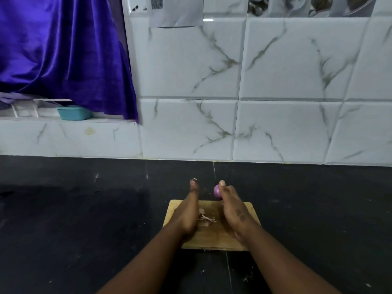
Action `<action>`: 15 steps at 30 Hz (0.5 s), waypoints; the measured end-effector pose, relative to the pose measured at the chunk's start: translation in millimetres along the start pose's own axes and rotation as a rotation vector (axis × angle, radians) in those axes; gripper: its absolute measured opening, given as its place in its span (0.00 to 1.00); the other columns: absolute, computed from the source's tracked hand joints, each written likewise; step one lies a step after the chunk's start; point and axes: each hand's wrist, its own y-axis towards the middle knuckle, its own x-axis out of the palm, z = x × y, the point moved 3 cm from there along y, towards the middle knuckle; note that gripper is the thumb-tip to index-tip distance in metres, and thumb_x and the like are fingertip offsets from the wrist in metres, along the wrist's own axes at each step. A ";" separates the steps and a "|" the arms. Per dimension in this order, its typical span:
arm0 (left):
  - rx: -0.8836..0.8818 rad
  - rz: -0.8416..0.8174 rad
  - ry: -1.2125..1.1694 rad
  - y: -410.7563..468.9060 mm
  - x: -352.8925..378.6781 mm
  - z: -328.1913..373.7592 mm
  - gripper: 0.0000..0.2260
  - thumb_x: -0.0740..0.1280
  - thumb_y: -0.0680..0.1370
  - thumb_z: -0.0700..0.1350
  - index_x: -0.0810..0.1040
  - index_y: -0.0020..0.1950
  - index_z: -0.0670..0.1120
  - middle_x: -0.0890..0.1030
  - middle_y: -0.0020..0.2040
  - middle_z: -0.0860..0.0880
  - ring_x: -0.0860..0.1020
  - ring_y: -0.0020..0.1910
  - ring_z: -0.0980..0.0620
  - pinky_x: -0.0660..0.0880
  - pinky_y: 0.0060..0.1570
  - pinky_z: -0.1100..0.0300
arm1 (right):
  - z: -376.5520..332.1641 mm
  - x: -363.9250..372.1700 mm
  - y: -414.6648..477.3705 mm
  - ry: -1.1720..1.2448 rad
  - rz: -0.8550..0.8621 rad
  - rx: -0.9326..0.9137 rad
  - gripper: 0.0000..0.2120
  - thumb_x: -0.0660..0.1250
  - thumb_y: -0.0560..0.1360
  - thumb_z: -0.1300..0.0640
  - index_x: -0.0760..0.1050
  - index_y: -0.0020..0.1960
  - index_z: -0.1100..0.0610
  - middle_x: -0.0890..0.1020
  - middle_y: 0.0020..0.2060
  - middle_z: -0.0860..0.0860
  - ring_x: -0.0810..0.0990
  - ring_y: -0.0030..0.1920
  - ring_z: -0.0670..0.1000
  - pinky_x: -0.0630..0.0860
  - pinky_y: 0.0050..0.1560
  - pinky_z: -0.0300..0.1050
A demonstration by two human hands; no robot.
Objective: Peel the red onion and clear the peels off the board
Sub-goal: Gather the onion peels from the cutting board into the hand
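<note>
This is a home kitchen. A dark stone surface (84,209) runs along a wall of white marble-veined tiles (275,81). A wooden board (214,236) lies on the surface with onion peels (206,218) on it. At the left a purple curtain (63,49) hangs over a tiled ledge, where a teal tub (74,113) sits. A paper sheet (176,11) is stuck to the tiles above.

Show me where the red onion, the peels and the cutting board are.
red onion (216,192): head view, on its bare purple side.
peels (206,219): head view, middle of the pile.
cutting board (214,236): head view, bare wood between the wrists.
</note>
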 end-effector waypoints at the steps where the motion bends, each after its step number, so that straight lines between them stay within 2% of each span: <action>1: 0.013 -0.002 0.064 2.7 3.2 -3.0 0.56 0.43 0.61 0.89 0.66 0.81 0.61 0.75 0.78 0.45 0.76 0.74 0.44 0.69 0.76 0.42 | 1.0 3.0 0.4 -0.017 -0.018 0.009 0.24 0.53 0.81 0.31 0.77 0.55 0.49 0.81 0.56 0.52 0.79 0.57 0.51 0.76 0.62 0.54; 4: 0.047 -0.114 0.026 -3.0 19.2 0.6 0.51 0.42 0.65 0.87 0.75 0.76 0.61 0.81 0.72 0.46 0.78 0.72 0.47 0.69 0.77 0.43 | 4.9 16.8 -1.9 0.048 -0.094 0.077 0.25 0.55 0.79 0.29 0.77 0.56 0.48 0.85 0.55 0.53 0.84 0.57 0.53 0.79 0.64 0.59; 6: 0.058 -0.156 -0.097 -13.3 27.5 8.8 0.48 0.43 0.71 0.83 0.79 0.73 0.55 0.80 0.72 0.43 0.80 0.70 0.42 0.68 0.78 0.39 | 6.7 22.3 -5.0 0.179 -0.127 0.129 0.25 0.56 0.81 0.32 0.77 0.58 0.51 0.86 0.57 0.55 0.85 0.58 0.54 0.80 0.63 0.57; 7: 0.057 -0.137 -0.155 -17.0 29.0 11.7 0.47 0.41 0.74 0.80 0.79 0.73 0.51 0.79 0.72 0.40 0.81 0.66 0.42 0.70 0.76 0.39 | 8.0 22.7 -6.0 0.262 -0.130 0.148 0.25 0.56 0.81 0.33 0.77 0.59 0.53 0.86 0.58 0.56 0.85 0.58 0.55 0.80 0.63 0.57; 8: 0.049 -0.098 -0.218 -21.3 29.1 14.3 0.48 0.40 0.74 0.78 0.75 0.77 0.49 0.77 0.75 0.40 0.82 0.64 0.46 0.74 0.70 0.39 | 8.6 22.0 -7.7 0.339 -0.120 0.165 0.25 0.56 0.82 0.34 0.76 0.59 0.54 0.86 0.58 0.57 0.85 0.59 0.55 0.80 0.63 0.57; 9: 0.033 -0.064 -0.295 -24.8 27.5 15.6 0.50 0.40 0.71 0.78 0.68 0.82 0.48 0.71 0.80 0.42 0.82 0.67 0.51 0.74 0.69 0.44 | 9.5 20.1 -9.3 0.394 -0.099 0.180 0.25 0.55 0.82 0.34 0.76 0.61 0.54 0.85 0.59 0.58 0.85 0.59 0.56 0.80 0.64 0.57; 11: 0.009 -0.007 -0.444 -29.8 24.6 17.6 0.56 0.41 0.65 0.80 0.58 0.86 0.49 0.62 0.85 0.47 0.66 0.82 0.50 0.60 0.80 0.49 | 11.7 13.9 -10.3 0.381 -0.030 0.180 0.25 0.53 0.82 0.33 0.74 0.63 0.52 0.83 0.59 0.58 0.84 0.58 0.55 0.80 0.62 0.56; 12: 0.013 0.008 -0.500 -31.4 24.4 17.4 0.56 0.42 0.65 0.80 0.57 0.86 0.48 0.61 0.85 0.47 0.60 0.84 0.49 0.55 0.82 0.49 | 13.0 12.9 -10.0 0.367 -0.007 0.181 0.25 0.53 0.82 0.33 0.73 0.64 0.51 0.83 0.59 0.57 0.84 0.58 0.55 0.81 0.60 0.56; 13: 0.010 0.022 -0.531 -31.6 26.0 15.7 0.56 0.41 0.66 0.80 0.57 0.86 0.48 0.62 0.85 0.47 0.59 0.85 0.48 0.55 0.82 0.49 | 14.0 14.5 -11.2 0.375 -0.012 0.199 0.26 0.52 0.82 0.32 0.73 0.65 0.51 0.83 0.60 0.58 0.84 0.59 0.56 0.81 0.59 0.56; 15: 0.017 0.029 -0.571 -31.3 32.8 13.2 0.52 0.40 0.72 0.79 0.58 0.85 0.47 0.65 0.84 0.46 0.63 0.83 0.46 0.66 0.77 0.50 | 15.0 21.0 -14.1 0.427 -0.061 0.254 0.31 0.53 0.80 0.30 0.74 0.69 0.51 0.86 0.59 0.57 0.86 0.59 0.57 0.82 0.61 0.57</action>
